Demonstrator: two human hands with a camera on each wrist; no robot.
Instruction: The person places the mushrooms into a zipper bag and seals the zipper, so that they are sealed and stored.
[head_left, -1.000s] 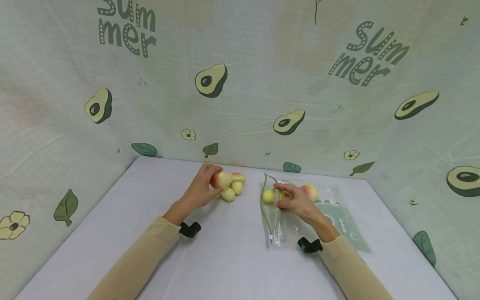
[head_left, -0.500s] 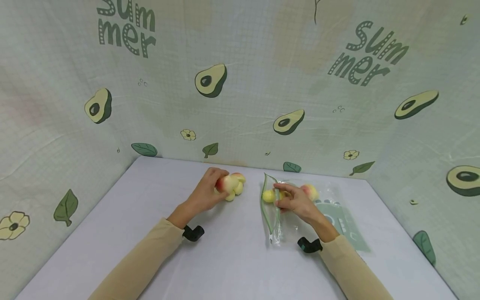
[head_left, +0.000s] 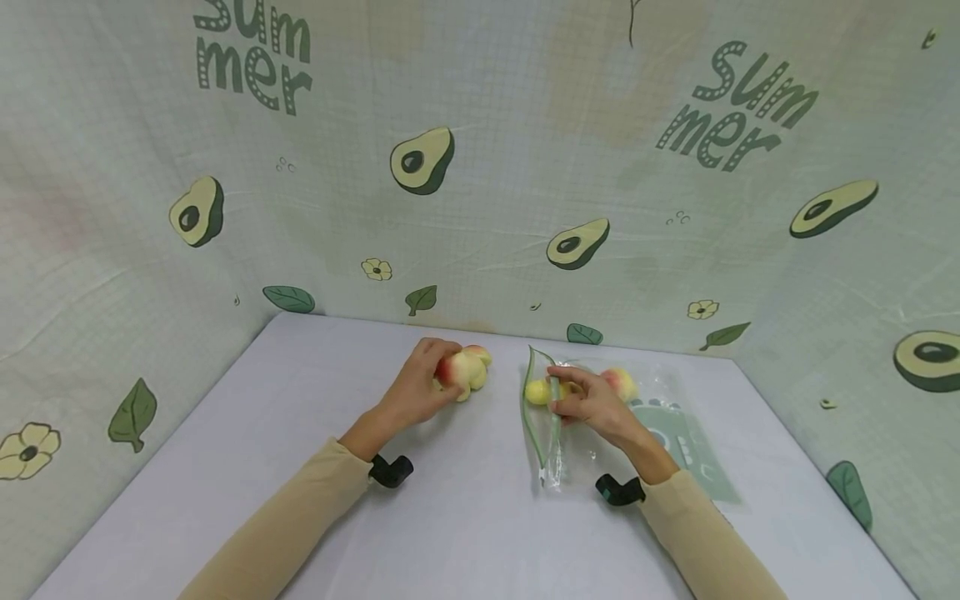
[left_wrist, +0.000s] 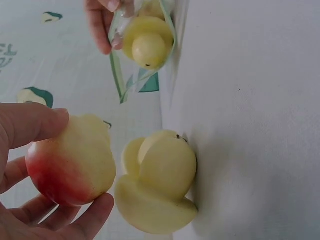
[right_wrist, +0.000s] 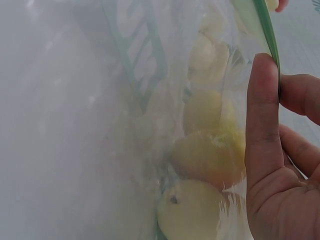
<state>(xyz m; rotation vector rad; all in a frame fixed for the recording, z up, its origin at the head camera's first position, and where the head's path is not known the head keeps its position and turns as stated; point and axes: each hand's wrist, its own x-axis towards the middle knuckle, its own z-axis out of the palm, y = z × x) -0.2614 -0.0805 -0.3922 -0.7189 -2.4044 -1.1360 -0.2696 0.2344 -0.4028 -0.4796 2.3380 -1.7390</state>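
My left hand (head_left: 416, 387) holds a red-and-yellow peach (left_wrist: 75, 162), thumb on one side and fingers on the other. Close beside it lies a cluster of pale yellow fruits (left_wrist: 167, 170), partly hidden behind the peach in the head view; whether they touch I cannot tell. My right hand (head_left: 596, 404) pinches the green-edged mouth of a clear zip bag (head_left: 678, 442) between thumb and fingers. The mouth gapes toward the left. Inside the bag are several fruits, including a small yellow fruit (head_left: 537, 392) near the opening and a blushed peach (head_left: 619, 384) farther in.
A white table (head_left: 450, 517) carries everything. Cloth walls (head_left: 495, 192) printed with avocados and leaves rise at the back and both sides. Black wrist mounts (head_left: 392, 472) sit below both hands.
My left hand has moved a little to the right and down with the peach, now covering more of the yellow fruits. The right hand and the bag have stayed in place.
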